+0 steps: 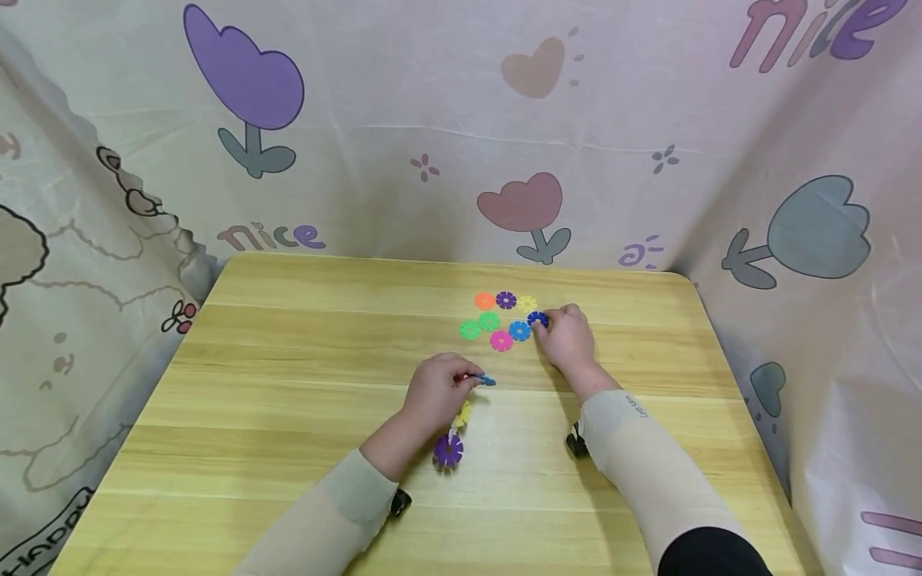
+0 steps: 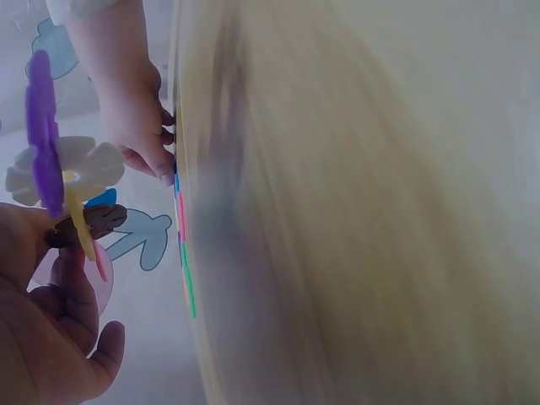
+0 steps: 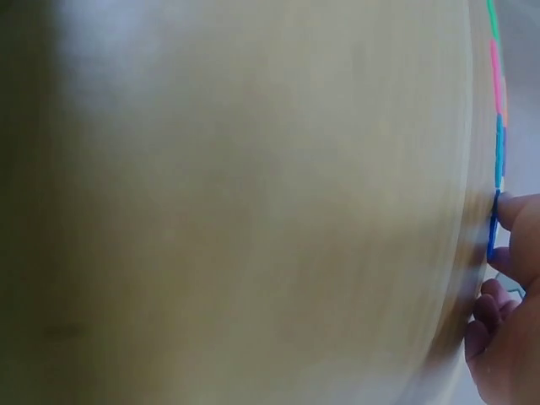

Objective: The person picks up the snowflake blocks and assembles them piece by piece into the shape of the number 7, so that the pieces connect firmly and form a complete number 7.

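- Pinching a chain (image 1: pixel 442 450) near the middle of the head frame, the left grip (image 1: pixel 435 392) has it between thumb and fingers; a blue piece (image 1: pixel 489 381) pokes out to the right, with yellow, white and purple pieces (image 2: pixel 40 126) hanging linked below.
- Right of centre, the right grip (image 1: pixel 569 340) grasps a dark blue disc (image 1: pixel 536 318) by its edge, at the counter (image 1: pixel 288 360).
- Just left of that sit 7 loose discs (image 1: pixel 501 346): orange, purple and yellow along the top, 2 green, pink and blue below.
- Printed cloth (image 1: pixel 403 88) fills the upper frame.
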The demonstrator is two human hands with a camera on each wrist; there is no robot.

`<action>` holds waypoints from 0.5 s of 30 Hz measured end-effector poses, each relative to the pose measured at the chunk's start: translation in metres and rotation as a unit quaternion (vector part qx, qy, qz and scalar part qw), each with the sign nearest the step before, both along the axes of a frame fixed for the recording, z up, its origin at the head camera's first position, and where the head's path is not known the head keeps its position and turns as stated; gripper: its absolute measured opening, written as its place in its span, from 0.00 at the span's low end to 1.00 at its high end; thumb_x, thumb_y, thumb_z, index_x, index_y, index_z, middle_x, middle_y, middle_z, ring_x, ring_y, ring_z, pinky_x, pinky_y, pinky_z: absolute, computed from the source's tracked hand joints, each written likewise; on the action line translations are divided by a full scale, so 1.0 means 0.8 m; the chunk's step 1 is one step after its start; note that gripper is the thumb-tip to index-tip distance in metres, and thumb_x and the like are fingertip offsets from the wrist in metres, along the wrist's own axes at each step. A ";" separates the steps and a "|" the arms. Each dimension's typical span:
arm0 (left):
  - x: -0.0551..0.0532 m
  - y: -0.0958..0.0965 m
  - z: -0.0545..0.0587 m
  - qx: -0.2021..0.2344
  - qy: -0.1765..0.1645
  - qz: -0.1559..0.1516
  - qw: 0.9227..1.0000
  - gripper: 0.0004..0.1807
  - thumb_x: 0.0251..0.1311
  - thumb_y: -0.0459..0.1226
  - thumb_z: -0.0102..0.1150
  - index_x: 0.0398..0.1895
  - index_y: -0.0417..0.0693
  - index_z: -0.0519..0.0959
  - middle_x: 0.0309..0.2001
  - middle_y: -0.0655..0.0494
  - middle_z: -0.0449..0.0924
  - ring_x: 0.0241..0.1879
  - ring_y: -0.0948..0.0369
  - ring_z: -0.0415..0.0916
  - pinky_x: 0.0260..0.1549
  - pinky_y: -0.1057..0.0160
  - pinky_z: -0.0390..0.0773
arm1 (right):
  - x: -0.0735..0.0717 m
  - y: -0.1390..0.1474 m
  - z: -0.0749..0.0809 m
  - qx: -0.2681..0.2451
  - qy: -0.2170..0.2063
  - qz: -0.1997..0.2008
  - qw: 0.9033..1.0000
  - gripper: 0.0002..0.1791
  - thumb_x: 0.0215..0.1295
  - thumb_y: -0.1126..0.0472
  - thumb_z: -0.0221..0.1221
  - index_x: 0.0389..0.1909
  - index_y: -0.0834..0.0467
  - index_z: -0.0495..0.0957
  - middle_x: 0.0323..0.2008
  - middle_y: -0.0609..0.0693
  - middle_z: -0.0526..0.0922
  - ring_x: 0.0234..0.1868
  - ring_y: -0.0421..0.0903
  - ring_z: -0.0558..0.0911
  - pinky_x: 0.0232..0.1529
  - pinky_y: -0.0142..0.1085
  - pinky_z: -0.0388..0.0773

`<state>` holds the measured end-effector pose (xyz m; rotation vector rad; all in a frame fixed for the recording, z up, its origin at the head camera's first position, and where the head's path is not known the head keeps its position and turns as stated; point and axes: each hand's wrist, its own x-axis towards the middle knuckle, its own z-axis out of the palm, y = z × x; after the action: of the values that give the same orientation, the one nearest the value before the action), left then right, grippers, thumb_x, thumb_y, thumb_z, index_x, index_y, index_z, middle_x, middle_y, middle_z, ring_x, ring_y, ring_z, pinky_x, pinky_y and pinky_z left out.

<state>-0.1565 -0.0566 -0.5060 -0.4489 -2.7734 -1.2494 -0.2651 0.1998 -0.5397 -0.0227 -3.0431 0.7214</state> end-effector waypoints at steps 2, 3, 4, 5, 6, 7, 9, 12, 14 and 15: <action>0.000 0.000 0.000 -0.001 -0.001 0.000 1.000 0.02 0.66 0.35 0.73 0.37 0.52 0.92 0.39 0.63 0.87 0.33 0.64 0.76 0.35 0.64 0.79 | -0.001 -0.001 0.001 -0.005 -0.003 -0.003 1.000 0.28 0.78 0.48 0.60 0.65 0.65 0.80 0.59 0.65 0.75 0.57 0.62 0.76 0.59 0.56 0.77; 0.000 0.000 0.000 -0.001 -0.001 0.000 1.000 0.02 0.66 0.35 0.73 0.37 0.52 0.92 0.39 0.63 0.87 0.33 0.64 0.76 0.35 0.65 0.79 | -0.001 -0.001 0.001 -0.009 -0.006 -0.004 1.000 0.27 0.78 0.48 0.61 0.65 0.65 0.80 0.59 0.65 0.75 0.57 0.62 0.76 0.59 0.56 0.76; 0.000 0.000 0.000 -0.002 -0.001 -0.001 1.000 0.02 0.67 0.35 0.73 0.38 0.52 0.92 0.39 0.63 0.87 0.33 0.64 0.76 0.35 0.65 0.79 | -0.001 -0.001 0.002 -0.013 -0.008 -0.005 1.000 0.27 0.78 0.48 0.61 0.65 0.65 0.80 0.60 0.65 0.75 0.58 0.63 0.76 0.60 0.56 0.76; 0.000 0.000 0.000 -0.002 -0.001 -0.001 1.000 0.02 0.67 0.35 0.72 0.38 0.52 0.92 0.39 0.63 0.87 0.34 0.64 0.76 0.35 0.65 0.79 | -0.002 -0.001 0.002 -0.019 -0.011 -0.005 1.000 0.27 0.78 0.48 0.61 0.65 0.65 0.79 0.60 0.65 0.74 0.59 0.63 0.75 0.61 0.56 0.76; 0.000 0.000 0.001 -0.002 -0.001 -0.002 1.000 0.02 0.67 0.35 0.73 0.38 0.52 0.92 0.39 0.63 0.87 0.34 0.64 0.76 0.35 0.65 0.79 | -0.003 -0.001 0.002 -0.025 -0.013 -0.005 1.000 0.27 0.78 0.49 0.61 0.65 0.66 0.79 0.60 0.66 0.74 0.59 0.64 0.75 0.62 0.57 0.75; 0.000 0.000 0.001 -0.002 -0.002 -0.003 1.000 0.02 0.67 0.35 0.72 0.38 0.52 0.92 0.39 0.63 0.87 0.34 0.64 0.76 0.35 0.65 0.79 | -0.003 -0.001 0.003 -0.033 -0.016 -0.007 0.999 0.27 0.78 0.50 0.62 0.65 0.66 0.79 0.61 0.66 0.74 0.60 0.64 0.75 0.63 0.57 0.74; -0.001 0.000 0.001 -0.003 -0.002 -0.003 1.000 0.02 0.67 0.35 0.72 0.38 0.52 0.91 0.39 0.63 0.87 0.33 0.64 0.76 0.35 0.65 0.79 | -0.005 0.000 0.003 -0.045 -0.022 -0.008 0.999 0.27 0.78 0.51 0.62 0.65 0.67 0.79 0.61 0.67 0.74 0.61 0.65 0.75 0.65 0.58 0.73; -0.001 0.000 0.002 -0.003 0.003 -0.005 1.000 0.02 0.67 0.35 0.72 0.38 0.52 0.91 0.39 0.62 0.87 0.33 0.64 0.76 0.35 0.65 0.79 | -0.007 0.000 0.004 -0.060 -0.035 -0.013 0.998 0.26 0.77 0.53 0.63 0.65 0.68 0.79 0.61 0.67 0.74 0.63 0.65 0.74 0.68 0.57 0.71; 0.000 0.000 0.003 -0.004 0.007 -0.006 1.000 0.02 0.67 0.34 0.72 0.38 0.51 0.91 0.39 0.62 0.87 0.33 0.64 0.76 0.35 0.65 0.79 | -0.009 0.000 0.005 -0.072 -0.045 -0.018 0.996 0.26 0.77 0.53 0.63 0.64 0.68 0.79 0.61 0.66 0.74 0.64 0.65 0.74 0.69 0.57 0.70; 0.000 0.000 0.003 -0.005 0.009 -0.007 1.000 0.02 0.67 0.34 0.72 0.38 0.51 0.91 0.39 0.61 0.87 0.33 0.64 0.76 0.35 0.65 0.79 | -0.010 0.000 0.006 -0.080 -0.051 -0.021 0.995 0.25 0.77 0.54 0.64 0.64 0.68 0.79 0.62 0.67 0.74 0.64 0.65 0.74 0.70 0.57 0.69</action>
<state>-0.1568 -0.0562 -0.5038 -0.4794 -2.7670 -1.2291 -0.2729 0.2002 -0.5347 -0.1290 -3.0588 0.9895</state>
